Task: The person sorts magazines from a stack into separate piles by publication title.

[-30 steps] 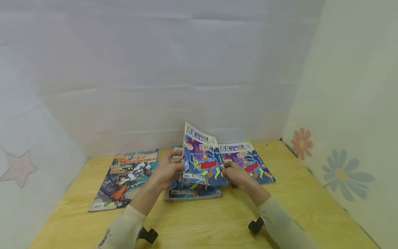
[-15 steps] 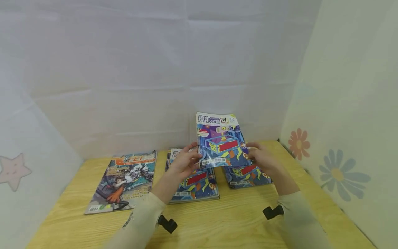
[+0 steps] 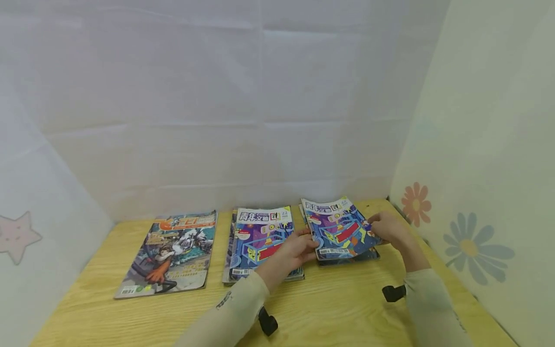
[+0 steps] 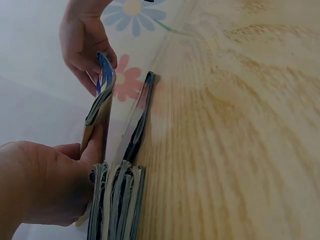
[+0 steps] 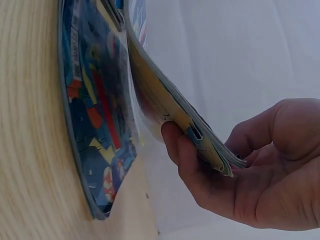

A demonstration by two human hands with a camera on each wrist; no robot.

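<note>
Holding one blue magazine (image 3: 340, 226) between them, both hands sit at about 2 o'clock on the wooden table (image 3: 338, 308). Right hand (image 3: 387, 229) pinches the right edge: in the right wrist view the fingers (image 5: 182, 152) curl under the page block and the palm cups behind it. Left hand (image 3: 295, 250) grips the lower left corner, thumb against the cover; in the left wrist view it shows as a loosely curled fist (image 4: 45, 185) at the spine end. Magazine is tilted, right edge raised, and hangs just above a second magazine of the same cover (image 3: 368, 254) that lies flat on the table; the gap between the two is plain in the right wrist view, where the lower copy (image 5: 92, 115) lies against the wood and the held copy (image 5: 165, 100) bows away from it.

At 9 o'clock from the left hand, just beside it, a stack of magazines (image 3: 260, 241) with the same blue cover on top; the left wrist view shows several spines (image 4: 115, 205) piled there. Further toward 9 o'clock, apart from the stack, a comic magazine (image 3: 171, 253) with an orange title lies flat.

White cloth backdrop (image 3: 217, 120) at 12 o'clock. Side panel at 3 o'clock bears flower stickers (image 3: 470, 248); left panel bears a star sticker (image 3: 17, 236). Cream sleeves (image 3: 427, 299) cover both forearms.
</note>
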